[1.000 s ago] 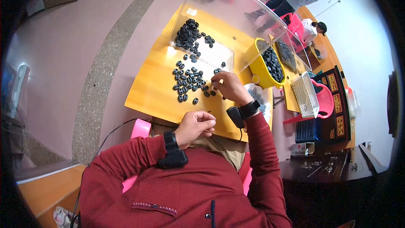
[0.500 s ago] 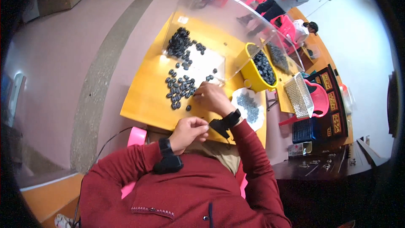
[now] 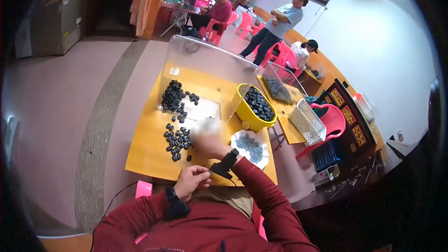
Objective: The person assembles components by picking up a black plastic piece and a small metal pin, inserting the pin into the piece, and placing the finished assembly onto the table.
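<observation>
Small black ring-like parts (image 3: pixel 176 137) lie scattered on a yellow table (image 3: pixel 149 154). My right hand (image 3: pixel 205 139) hovers just right of them, blurred by motion, with a white bowl of small grey pieces (image 3: pixel 250 148) at its right side. What it holds cannot be seen. My left hand (image 3: pixel 189 181) stays at the table's near edge, close to my chest, fingers curled tight together. Both wrists wear black bands.
A larger heap of black parts (image 3: pixel 172 97) lies behind a clear plastic shield (image 3: pixel 205 65). A yellow tub of black parts (image 3: pixel 255 106), a white perforated basket (image 3: pixel 306 122) and a pink chair (image 3: pixel 335 120) stand to the right. Other people (image 3: pixel 280 21) are at the back.
The view has tilted up, showing more of the room. My right hand has shifted slightly by the scattered parts and is now blurred. My left hand stays curled at the table's edge.
</observation>
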Demonstrator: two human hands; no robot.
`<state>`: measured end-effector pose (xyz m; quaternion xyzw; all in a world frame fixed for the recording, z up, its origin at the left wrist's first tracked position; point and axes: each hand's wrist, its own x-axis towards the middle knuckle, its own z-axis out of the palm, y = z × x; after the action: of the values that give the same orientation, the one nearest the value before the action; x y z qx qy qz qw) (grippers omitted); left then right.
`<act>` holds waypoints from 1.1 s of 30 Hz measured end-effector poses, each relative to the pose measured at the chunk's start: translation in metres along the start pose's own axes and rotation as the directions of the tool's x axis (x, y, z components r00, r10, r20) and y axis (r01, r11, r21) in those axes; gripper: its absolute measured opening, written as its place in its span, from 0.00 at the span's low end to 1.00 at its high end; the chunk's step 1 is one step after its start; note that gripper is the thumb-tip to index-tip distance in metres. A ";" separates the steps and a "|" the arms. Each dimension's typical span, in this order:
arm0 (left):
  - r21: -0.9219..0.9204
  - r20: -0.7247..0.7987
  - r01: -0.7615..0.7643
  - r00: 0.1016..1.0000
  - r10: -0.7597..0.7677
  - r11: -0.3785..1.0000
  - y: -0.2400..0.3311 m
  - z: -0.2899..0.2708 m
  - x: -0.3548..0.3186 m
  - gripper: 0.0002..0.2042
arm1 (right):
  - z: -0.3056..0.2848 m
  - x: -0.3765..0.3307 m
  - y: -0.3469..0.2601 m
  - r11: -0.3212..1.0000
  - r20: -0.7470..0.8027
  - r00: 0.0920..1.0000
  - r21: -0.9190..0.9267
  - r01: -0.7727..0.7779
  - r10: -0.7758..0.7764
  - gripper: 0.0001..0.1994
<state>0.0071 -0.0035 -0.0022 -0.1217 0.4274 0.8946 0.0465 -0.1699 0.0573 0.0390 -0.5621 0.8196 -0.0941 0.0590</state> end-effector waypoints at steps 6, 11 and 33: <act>0.007 -0.003 -0.004 1.000 0.004 1.000 0.001 -0.001 0.000 0.08 | -0.002 0.003 -0.008 1.000 0.029 0.999 0.007 -0.024 0.024 0.08; 0.007 -0.004 -0.002 1.000 0.002 1.000 0.004 0.003 -0.002 0.07 | -0.001 -0.003 -0.007 0.999 0.045 0.998 0.022 -0.045 0.044 0.09; -0.086 -0.040 -0.154 0.988 0.151 0.984 0.003 0.006 -0.005 0.06 | 0.003 -0.115 -0.037 0.346 0.009 0.979 0.935 -0.080 0.202 0.10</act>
<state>0.0105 -0.0010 0.0047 -0.1052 0.3960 0.9115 -0.0348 -0.0939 0.1508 0.0428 -0.3511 0.6692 -0.5655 0.3302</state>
